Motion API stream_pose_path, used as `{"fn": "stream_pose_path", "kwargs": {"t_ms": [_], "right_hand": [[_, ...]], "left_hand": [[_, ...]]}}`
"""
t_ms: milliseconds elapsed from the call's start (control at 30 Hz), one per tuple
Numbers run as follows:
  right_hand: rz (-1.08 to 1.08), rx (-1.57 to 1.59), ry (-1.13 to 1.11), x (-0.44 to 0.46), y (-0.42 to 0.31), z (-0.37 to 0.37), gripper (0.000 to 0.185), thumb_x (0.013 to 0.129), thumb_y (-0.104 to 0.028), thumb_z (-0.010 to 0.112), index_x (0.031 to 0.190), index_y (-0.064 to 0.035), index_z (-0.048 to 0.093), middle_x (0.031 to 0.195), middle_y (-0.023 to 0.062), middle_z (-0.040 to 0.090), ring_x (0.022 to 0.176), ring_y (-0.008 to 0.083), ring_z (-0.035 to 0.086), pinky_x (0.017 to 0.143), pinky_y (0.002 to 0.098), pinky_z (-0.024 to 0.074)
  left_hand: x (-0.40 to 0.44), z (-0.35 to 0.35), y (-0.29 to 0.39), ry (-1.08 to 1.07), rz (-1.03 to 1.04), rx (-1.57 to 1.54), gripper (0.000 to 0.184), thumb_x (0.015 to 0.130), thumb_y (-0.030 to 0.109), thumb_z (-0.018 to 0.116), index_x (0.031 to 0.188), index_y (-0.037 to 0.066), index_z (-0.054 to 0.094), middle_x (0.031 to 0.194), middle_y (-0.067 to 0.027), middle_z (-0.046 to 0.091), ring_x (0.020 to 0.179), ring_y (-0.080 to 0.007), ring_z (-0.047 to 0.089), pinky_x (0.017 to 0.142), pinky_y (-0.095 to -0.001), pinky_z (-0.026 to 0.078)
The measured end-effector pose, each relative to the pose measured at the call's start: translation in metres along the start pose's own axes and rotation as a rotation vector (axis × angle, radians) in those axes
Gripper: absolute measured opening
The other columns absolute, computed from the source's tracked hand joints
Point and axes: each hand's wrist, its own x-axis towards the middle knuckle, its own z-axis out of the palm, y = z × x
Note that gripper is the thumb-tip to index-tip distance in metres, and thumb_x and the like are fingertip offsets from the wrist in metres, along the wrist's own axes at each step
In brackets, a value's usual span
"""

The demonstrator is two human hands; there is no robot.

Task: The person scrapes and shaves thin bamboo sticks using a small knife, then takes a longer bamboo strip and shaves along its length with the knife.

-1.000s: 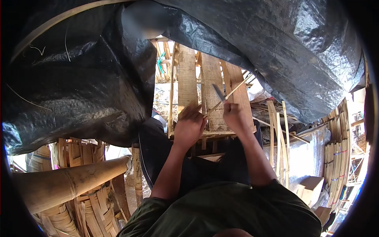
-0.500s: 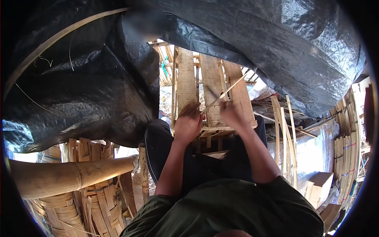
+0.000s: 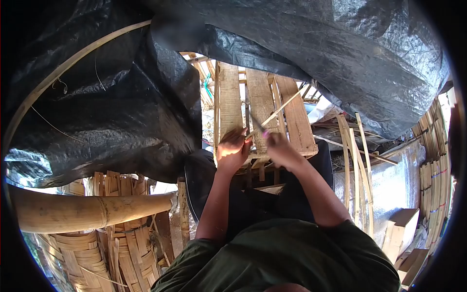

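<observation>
- Knife (image 3: 258, 124) gripped in your right hand (image 3: 281, 148): angle it shallowly.
- Pale strip (image 3: 285, 104) gripped in your left hand (image 3: 232, 150): steady it, clear of the knife.

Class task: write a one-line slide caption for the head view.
Left hand gripping a thin strip, right hand holding a knife, above wooden planks.
</observation>
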Motion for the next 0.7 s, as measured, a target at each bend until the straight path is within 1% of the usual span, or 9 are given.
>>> {"fn": "stream_pose_path", "kwargs": {"t_ms": [100,167,333,400,433,500,567,667,700], "right_hand": [[0.104,0.175,-0.283,0.013,0.014,0.003,0.034,0.105,-0.023,0.043,0.096,0.0053,0.059,0.055,0.0080,0.052,0.041,0.0193,0.053,0.042,0.0395,0.0432],[0.004,0.000,0.214,0.019,0.021,0.007,0.033,0.106,-0.021,0.042,0.100,0.0059,0.060,0.057,0.0094,0.054,0.043,0.0194,0.055,0.042,0.0376,0.0423],[0.094,-0.045,-0.143,0.007,0.003,0.006,0.035,0.105,-0.022,0.045,0.093,0.0061,0.063,0.065,0.0198,0.064,0.050,0.0312,0.064,0.049,0.0450,0.0492],[-0.305,-0.257,0.424,0.030,0.031,0.013,0.038,0.108,-0.028,0.043,0.098,0.0030,0.062,0.063,0.0173,0.061,0.047,0.0270,0.060,0.046,0.0431,0.0475],[-0.305,-0.257,0.427,0.031,0.030,0.013,0.038,0.108,-0.028,0.043,0.098,0.0030,0.062,0.063,0.0173,0.061,0.047,0.0270,0.060,0.046,0.0431,0.0475],[-0.133,-0.211,0.164,0.016,0.015,0.012,0.032,0.103,-0.020,0.048,0.096,0.0067,0.064,0.072,0.0304,0.065,0.065,0.0424,0.069,0.055,0.0493,0.0512],[0.021,-0.142,0.146,0.014,0.000,0.001,0.030,0.101,-0.018,0.049,0.099,0.0056,0.066,0.080,0.0326,0.067,0.077,0.0458,0.070,0.062,0.0508,0.0537],[-0.362,-0.321,0.307,0.032,0.031,0.022,0.034,0.103,-0.022,0.047,0.099,0.0053,0.068,0.082,0.0297,0.068,0.073,0.0455,0.069,0.061,0.0504,0.0547],[-0.356,-0.320,0.307,0.032,0.025,0.015,0.034,0.103,-0.022,0.047,0.099,0.0053,0.068,0.082,0.0297,0.068,0.073,0.0455,0.069,0.061,0.0504,0.0547]], "left_hand": [[-0.002,0.000,-0.003,-0.019,0.008,-0.009,0.010,0.086,0.010,0.071,0.091,0.001,0.070,0.099,-0.0156,0.074,0.097,-0.0349,0.071,0.091,-0.0412,0.057],[-0.003,0.005,-0.004,0.017,-0.022,-0.085,0.009,0.087,0.010,0.071,0.090,0.001,0.070,0.098,-0.0159,0.074,0.096,-0.0340,0.071,0.089,-0.0413,0.057],[-0.003,0.000,0.001,-0.091,-0.108,0.013,0.014,0.092,0.018,0.066,0.093,0.004,0.070,0.093,-0.0143,0.073,0.093,-0.0334,0.071,0.086,-0.0414,0.057],[-0.002,-0.001,0.005,-0.110,-0.183,0.014,0.016,0.095,0.020,0.064,0.093,0.005,0.070,0.091,-0.0137,0.073,0.092,-0.0334,0.071,0.084,-0.0420,0.057],[0.000,-0.004,0.005,-0.110,-0.163,0.018,0.019,0.097,0.022,0.060,0.094,0.007,0.071,0.090,-0.0133,0.072,0.091,-0.0333,0.070,0.082,-0.0429,0.056],[0.000,-0.008,0.008,-0.115,-0.146,0.020,0.021,0.099,0.024,0.057,0.096,0.009,0.071,0.089,-0.0128,0.071,0.091,-0.0332,0.069,0.080,-0.0437,0.056],[-0.001,-0.010,0.011,-0.247,-0.234,0.052,0.026,0.102,0.025,0.052,0.093,0.013,0.073,0.085,-0.0127,0.069,0.089,-0.0326,0.068,0.078,-0.0446,0.054],[0.001,-0.011,0.011,-0.198,-0.178,0.028,0.031,0.104,0.028,0.050,0.088,0.016,0.073,0.082,-0.0118,0.068,0.087,-0.0323,0.068,0.077,-0.0447,0.054],[0.001,-0.012,0.013,-0.203,-0.179,0.025,0.031,0.104,0.028,0.050,0.088,0.016,0.073,0.082,-0.0118,0.068,0.087,-0.0323,0.068,0.077,-0.0447,0.054]]}}
